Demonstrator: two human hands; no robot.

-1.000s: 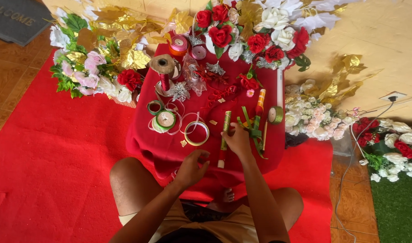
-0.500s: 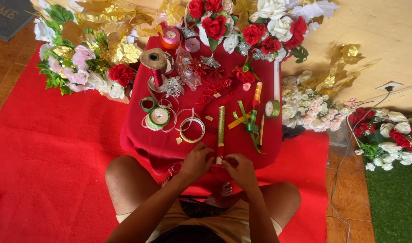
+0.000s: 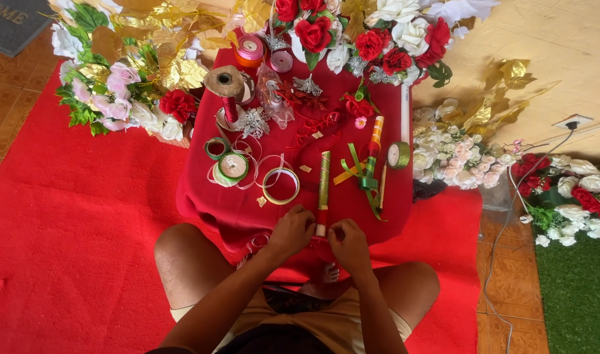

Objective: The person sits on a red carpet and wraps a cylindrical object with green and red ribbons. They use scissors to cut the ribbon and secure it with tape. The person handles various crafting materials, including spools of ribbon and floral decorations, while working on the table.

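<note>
At table's near edge, both hands' fingers [image 3: 311,231] pinch gold-wrapped stick [image 3: 323,190].

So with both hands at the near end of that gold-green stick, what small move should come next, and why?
Probably wrap the red piece around the stick: left hand and right hand both pinch its near end, where red material shows.
</note>
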